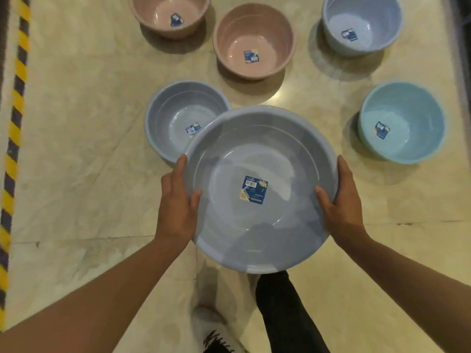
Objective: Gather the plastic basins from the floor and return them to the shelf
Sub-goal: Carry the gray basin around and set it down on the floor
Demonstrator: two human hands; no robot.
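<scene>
I hold a grey-blue plastic basin [260, 233] with a blue label inside, lifted above the floor. My left hand [177, 200] grips its left rim and my right hand [340, 200] grips its right rim, thumbs inside. Behind it on the floor stands another grey-blue basin [173, 115], partly hidden by the held one. Farther back sit two pink basins [254, 29] [168, 11], a pale blue-grey basin [362, 19] and a turquoise basin [405, 138] at the right. No shelf is in view.
The floor [84, 138] is glossy beige marble. A yellow-and-black hazard stripe [15, 128] runs along the left edge. My leg in black trousers [283, 309] and a white shoe [214, 329] show below the held basin.
</scene>
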